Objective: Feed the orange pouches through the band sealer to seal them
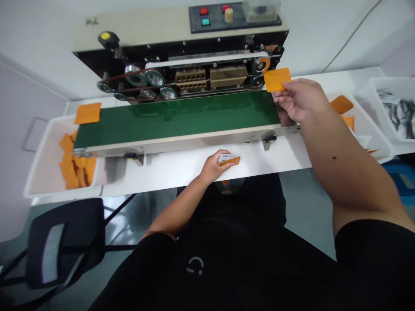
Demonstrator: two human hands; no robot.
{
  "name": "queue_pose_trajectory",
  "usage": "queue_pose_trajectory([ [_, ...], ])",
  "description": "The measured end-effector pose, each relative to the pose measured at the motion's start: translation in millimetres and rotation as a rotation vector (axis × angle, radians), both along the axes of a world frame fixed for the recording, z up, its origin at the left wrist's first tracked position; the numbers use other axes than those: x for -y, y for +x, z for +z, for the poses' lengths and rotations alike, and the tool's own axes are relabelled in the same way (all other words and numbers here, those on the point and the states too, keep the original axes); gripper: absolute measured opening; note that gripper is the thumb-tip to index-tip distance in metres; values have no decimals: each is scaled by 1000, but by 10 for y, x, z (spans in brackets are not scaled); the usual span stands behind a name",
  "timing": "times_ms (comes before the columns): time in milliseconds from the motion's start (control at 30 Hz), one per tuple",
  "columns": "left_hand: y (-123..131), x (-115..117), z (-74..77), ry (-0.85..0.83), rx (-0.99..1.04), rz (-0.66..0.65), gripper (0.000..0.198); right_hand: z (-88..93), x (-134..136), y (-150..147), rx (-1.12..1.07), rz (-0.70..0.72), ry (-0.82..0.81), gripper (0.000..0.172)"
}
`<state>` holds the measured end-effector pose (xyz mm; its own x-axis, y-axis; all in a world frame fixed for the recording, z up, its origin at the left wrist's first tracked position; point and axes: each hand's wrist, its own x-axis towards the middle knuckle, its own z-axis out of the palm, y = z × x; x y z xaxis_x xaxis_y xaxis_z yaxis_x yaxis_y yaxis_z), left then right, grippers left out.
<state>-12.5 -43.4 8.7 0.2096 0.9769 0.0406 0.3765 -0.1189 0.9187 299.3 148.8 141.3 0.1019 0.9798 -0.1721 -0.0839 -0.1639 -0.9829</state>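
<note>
My right hand [300,98] pinches an orange pouch [276,79] by its lower right corner, at the right end of a band sealing machine [181,30]. The pouch's upper left edge is beside the machine's end roller; I cannot tell whether it touches. Below the green conveyor belt [181,113], my left hand [214,166] is closed around a small orange pouch [234,161] with a white printed piece showing at its top. Another orange pouch [88,113] lies at the belt's left end, partly overhanging it.
At the left, a white bin [39,157] holds several orange pouches. Another white bin [384,140] with orange pouches stands right, partly behind my forearm. A further bin [378,86] contains dark and silvery items. A black chair [66,242] stands lower left.
</note>
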Motion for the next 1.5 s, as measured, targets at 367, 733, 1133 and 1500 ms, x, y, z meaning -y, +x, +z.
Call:
queue_pose_trajectory([
  [367, -11, 7, 13, 19, -22, -8, 41, 31, 112, -311, 95, 214, 76, 28],
  [733, 13, 5, 10, 10, 13, 3, 41, -596, 1903, -850, 293, -54, 481, 26],
  [1133, 10, -7, -43, 46, 16, 18, 50, -1424, 1978, -950, 624, 340, 269, 36],
  [1500, 9, -18, -92, 32, 10, 14, 51, -1480, 1972, -929, 126, 265, 84, 29],
])
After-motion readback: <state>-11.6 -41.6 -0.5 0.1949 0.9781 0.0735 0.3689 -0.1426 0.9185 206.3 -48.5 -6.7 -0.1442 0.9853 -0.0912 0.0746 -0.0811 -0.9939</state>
